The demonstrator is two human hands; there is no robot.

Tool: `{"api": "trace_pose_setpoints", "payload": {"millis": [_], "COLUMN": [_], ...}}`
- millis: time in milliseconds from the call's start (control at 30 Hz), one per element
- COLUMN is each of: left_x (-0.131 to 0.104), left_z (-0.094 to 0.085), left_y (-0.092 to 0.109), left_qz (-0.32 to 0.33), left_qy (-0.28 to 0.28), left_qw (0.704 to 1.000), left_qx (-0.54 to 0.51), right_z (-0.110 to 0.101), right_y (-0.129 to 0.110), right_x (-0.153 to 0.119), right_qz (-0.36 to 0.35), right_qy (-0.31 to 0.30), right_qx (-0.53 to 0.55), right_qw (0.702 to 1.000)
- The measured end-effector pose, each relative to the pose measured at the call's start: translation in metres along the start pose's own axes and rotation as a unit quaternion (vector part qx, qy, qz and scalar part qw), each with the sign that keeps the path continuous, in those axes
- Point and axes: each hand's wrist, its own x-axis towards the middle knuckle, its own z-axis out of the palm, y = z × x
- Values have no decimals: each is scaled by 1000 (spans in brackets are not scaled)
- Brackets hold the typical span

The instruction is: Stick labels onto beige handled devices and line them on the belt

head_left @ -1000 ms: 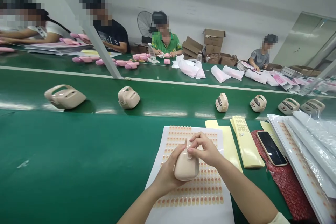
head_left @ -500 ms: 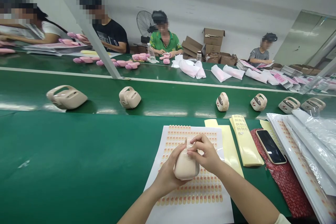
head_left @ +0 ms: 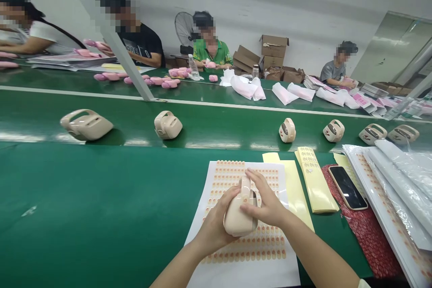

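Note:
A cream handled device [head_left: 238, 218] is held over a white sheet of small orange-and-yellow stickers [head_left: 249, 256]. My left hand [head_left: 216, 222] wraps round its left side and underside. With fingers spread, my right hand [head_left: 265, 200] touches the device's right side and the top of its handle; the thumb rests on the front near the handle's base. A small orange mark shows low on the handle. Part of the device's far side is hidden by my right hand.
Similar cream devices [head_left: 168, 125] stand in a row on the green belt [head_left: 219, 126]. Yellow sticker sheets [head_left: 317, 189], a phone [head_left: 347, 187] on red wrap and plastic-covered sheets [head_left: 398, 189] lie at the right. Several people sit across, with pink items [head_left: 158, 81] before them.
My right hand's fingers have opened from a pinch at the handle and spread over its top and side. The device has tilted slightly. Across the belt, people's arms have moved.

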Motion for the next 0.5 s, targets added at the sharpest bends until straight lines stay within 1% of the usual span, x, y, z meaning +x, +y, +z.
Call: {"api": "trace_pose_setpoints", "payload": {"millis": [67,133,200,267,333,400,467,500], "left_x": [1,1,-1,-5,-8,-10,-6,-2], "left_z": [1,3,5,7,9,9,6,5], "left_y": [6,8,4,-3,-9,-14,-16,-16], "left_qz": [0,6,18,29,21,-10,-60,-89], "left_qy": [-5,-16,-33,-48,-59,-69,-66,-50], "left_qw": [1000,1000,999,998,991,969,938,927], "left_qx": [-9,-14,-16,-40,-118,-236,-336,-362], "right_z": [7,12,13,7,-3,-14,-23,-26], "right_y": [3,7,13,18,23,27,29,29], "right_x": [1,3,5,8,10,9,7,7], "right_qz": [5,22,44,65,88,121,178,211], "right_qy": [11,35,60,65,36,-29,-91,-100], "right_qx": [67,104,112,115,108,111,150,182], "right_qw": [998,994,991,989,990,986,968,955]}}
